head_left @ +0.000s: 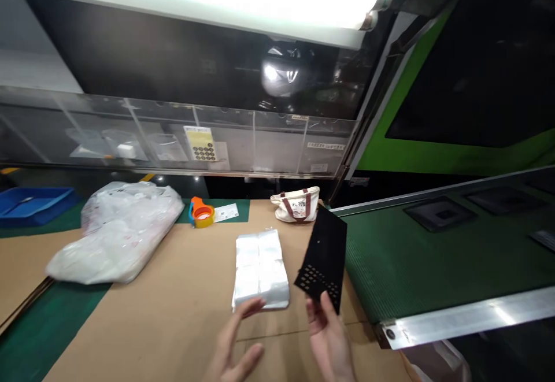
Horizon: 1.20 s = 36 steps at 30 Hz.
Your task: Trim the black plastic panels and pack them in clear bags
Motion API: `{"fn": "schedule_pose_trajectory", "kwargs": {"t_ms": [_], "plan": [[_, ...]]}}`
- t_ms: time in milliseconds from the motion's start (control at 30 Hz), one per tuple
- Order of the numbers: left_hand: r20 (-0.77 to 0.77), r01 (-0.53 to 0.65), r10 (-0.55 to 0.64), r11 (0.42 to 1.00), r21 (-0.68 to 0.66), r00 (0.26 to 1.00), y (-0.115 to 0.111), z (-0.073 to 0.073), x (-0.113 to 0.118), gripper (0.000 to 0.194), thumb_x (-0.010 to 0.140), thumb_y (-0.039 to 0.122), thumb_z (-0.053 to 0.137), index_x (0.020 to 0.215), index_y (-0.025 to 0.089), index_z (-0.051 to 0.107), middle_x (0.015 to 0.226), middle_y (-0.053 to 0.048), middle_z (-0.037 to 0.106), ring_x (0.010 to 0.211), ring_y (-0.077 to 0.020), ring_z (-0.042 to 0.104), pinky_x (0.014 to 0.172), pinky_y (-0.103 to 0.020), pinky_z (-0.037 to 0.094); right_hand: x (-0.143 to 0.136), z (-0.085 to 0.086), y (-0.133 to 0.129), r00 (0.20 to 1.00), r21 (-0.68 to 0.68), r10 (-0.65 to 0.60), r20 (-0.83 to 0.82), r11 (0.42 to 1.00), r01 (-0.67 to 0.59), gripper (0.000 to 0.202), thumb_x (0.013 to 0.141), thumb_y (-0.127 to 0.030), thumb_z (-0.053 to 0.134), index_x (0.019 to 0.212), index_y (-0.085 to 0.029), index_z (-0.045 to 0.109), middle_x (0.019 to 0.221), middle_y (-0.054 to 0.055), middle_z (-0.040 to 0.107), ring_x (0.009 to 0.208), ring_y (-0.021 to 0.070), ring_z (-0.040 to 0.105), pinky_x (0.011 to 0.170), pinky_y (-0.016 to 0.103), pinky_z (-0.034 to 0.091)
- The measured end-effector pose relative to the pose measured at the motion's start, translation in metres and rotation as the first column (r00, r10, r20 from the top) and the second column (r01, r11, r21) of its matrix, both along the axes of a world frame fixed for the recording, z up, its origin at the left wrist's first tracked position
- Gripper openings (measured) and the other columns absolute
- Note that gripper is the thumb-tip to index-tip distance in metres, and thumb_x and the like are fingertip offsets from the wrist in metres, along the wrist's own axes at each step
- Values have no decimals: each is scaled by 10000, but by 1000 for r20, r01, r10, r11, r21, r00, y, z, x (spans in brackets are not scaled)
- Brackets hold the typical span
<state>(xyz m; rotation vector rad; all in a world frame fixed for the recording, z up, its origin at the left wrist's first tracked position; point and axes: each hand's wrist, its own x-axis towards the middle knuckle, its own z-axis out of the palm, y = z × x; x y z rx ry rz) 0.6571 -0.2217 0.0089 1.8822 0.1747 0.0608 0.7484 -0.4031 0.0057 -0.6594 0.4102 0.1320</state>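
My right hand (327,333) grips the lower end of a thin black panel (326,249), thumb in front. The panel stands tilted above the table and has rows of small square holes near its lower end. My left hand (237,341) is held open, thumb and fingers apart, with nothing in it. Just beyond its fingertips lies a stack of clear plastic bags (260,266) on the brown cardboard surface (182,312).
To the right runs a green conveyor belt (390,266) with a metal edge (468,318), carrying dark flat pieces (440,213). Behind are a small canvas bag (298,204) and an orange tape dispenser (202,213). A white plastic sack (125,232) and blue tray (37,206) stand left.
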Motion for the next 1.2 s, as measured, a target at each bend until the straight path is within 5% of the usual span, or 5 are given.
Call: {"fn": "schedule_pose_trajectory", "kwargs": {"t_ms": [167,267,467,700,1200], "plan": [[3,-179,235,748,-639,972,-41,39,16,280,742,401,588,961,231,623,788,-28,638,766,-202,592,718,-282,475,-69,0,49,932,-259,339,128,919,-299,307,566,-375,767,765,-151,697,798,84,705,756,228,654,705,326,547],[-37,-201,267,620,-759,963,-23,53,5,216,741,339,602,897,196,640,686,-18,622,639,-170,578,655,-273,474,-67,1,24,892,-391,445,79,837,-383,280,524,-376,786,714,-185,706,777,71,707,802,267,647,781,383,517],[-284,-428,374,393,-814,883,-2,84,-24,284,657,322,683,890,166,633,698,-26,658,612,-173,615,603,-261,503,-38,27,-45,857,-176,509,-82,839,-515,518,726,-647,457,907,-222,689,984,96,673,990,290,588,869,469,464],[-296,-428,390,314,-847,872,-1,105,-28,251,726,337,618,872,136,652,786,-67,681,732,-219,646,629,-278,535,-39,66,-39,827,-13,542,-150,835,-550,357,734,-517,536,963,-279,671,1088,30,631,1024,271,571,930,430,431],[-227,-271,213,203,-941,950,16,109,-36,237,824,294,532,946,125,645,856,-88,686,789,-203,650,788,-303,514,-36,65,-40,762,-88,634,-135,758,-646,536,739,-635,432,965,-212,671,1050,84,643,1140,279,477,995,459,353]]}}
